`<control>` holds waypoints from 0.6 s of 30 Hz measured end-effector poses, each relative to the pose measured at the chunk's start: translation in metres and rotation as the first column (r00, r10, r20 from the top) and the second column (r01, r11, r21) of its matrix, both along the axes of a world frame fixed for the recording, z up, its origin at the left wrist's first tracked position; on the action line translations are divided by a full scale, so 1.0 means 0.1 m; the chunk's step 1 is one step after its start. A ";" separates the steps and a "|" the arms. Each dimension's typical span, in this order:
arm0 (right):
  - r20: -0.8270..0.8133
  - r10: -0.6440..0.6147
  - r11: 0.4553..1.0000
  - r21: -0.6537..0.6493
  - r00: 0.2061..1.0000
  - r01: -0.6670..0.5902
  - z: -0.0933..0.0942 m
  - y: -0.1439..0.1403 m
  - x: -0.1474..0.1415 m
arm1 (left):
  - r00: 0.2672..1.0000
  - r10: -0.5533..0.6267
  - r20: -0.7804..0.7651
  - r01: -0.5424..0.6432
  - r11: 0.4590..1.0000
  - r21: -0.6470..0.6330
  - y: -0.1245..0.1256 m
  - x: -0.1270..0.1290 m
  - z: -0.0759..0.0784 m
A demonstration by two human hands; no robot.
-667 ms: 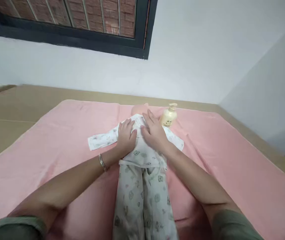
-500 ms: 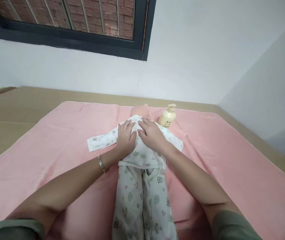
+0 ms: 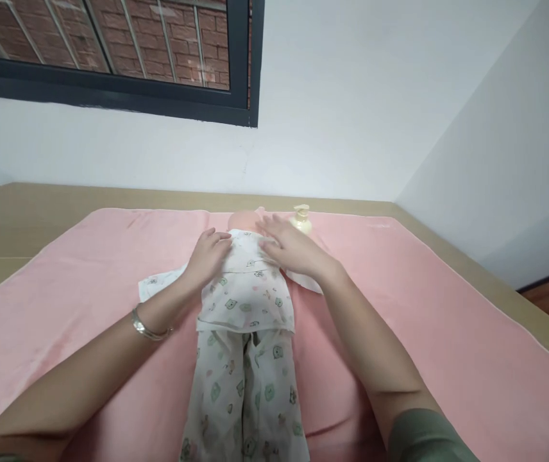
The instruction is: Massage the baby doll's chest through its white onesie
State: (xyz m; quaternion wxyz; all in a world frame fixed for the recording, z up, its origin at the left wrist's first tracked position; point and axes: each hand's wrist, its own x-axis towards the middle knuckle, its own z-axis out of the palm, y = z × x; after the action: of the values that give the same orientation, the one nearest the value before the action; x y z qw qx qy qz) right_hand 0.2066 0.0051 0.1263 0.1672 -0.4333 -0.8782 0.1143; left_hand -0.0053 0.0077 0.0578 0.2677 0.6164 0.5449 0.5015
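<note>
A: What is seen in the head view?

B: A baby doll (image 3: 245,221) is laid on its back on a pink blanket (image 3: 399,308), dressed in a white printed top (image 3: 248,296) and matching printed trousers (image 3: 245,391). Only a little of the doll's bare head is shown, at the far end of the top.

A: How are the hands placed?

B: The left hand (image 3: 207,255) is laid on the upper left part of the top, near the shoulder, with its fingers (image 3: 217,236) bent loosely and pressed on the cloth; nothing is clasped in it. The right hand (image 3: 288,249) is spread flat and wide over the upper right part of the top, palm down, fingers stretched toward the doll's head. Nothing is gripped by it either.

A: What is worn on the arms?

B: A silver bangle (image 3: 147,328) is worn on the left wrist. An olive sleeve (image 3: 423,439) is seen at the right upper arm.

A: And the sleeves of the top?

B: One sleeve (image 3: 159,283) is spread out on the blanket beside the left wrist. The other is mostly hidden under the right hand and wrist.

A: What else is shown?

B: A cream pump bottle (image 3: 300,219) is stood just beyond the right fingertips, near the doll's head. The blanket is spread over a tan surface (image 3: 38,205), which is backed by a white wall (image 3: 351,115) with a dark-framed window (image 3: 111,58), through which brickwork is seen.
</note>
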 end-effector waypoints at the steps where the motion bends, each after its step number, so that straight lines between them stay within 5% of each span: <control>1: -0.073 -0.050 0.997 0.052 0.996 0.054 0.07 0.02 0.09 | 0.993 -0.057 0.104 0.062 0.997 -0.047 -0.02 0.05 0.12; 3: -0.187 -0.145 0.975 0.140 0.972 0.172 0.13 0.11 0.23 | 0.885 -0.173 0.433 0.263 0.952 -0.157 -0.07 0.19 0.38; 5: -0.241 -0.213 0.959 0.136 0.947 0.250 0.11 0.23 0.34 | 0.653 -0.171 0.738 0.494 0.835 -0.243 -0.09 0.39 0.61; 8: -0.241 -0.270 0.960 0.005 0.932 0.279 0.03 0.39 0.43 | 0.452 -0.048 0.890 0.624 0.731 -0.278 0.05 0.70 0.81; 14: -0.117 -0.260 0.946 0.169 0.959 0.277 -0.02 0.41 0.41 | 0.242 0.058 0.969 0.639 0.741 -0.204 0.52 1.01 0.80; 18: -0.080 -0.331 0.911 0.232 0.940 0.340 0.00 0.44 0.37 | 0.223 0.078 0.972 0.653 0.728 -0.208 0.56 1.05 0.73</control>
State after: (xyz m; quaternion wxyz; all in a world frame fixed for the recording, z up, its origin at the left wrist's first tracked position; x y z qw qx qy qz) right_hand 0.2436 0.0494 0.1266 0.2533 -0.5515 -0.7946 -0.0157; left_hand 0.1001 0.0640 0.1310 0.8051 0.1727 0.2651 0.5017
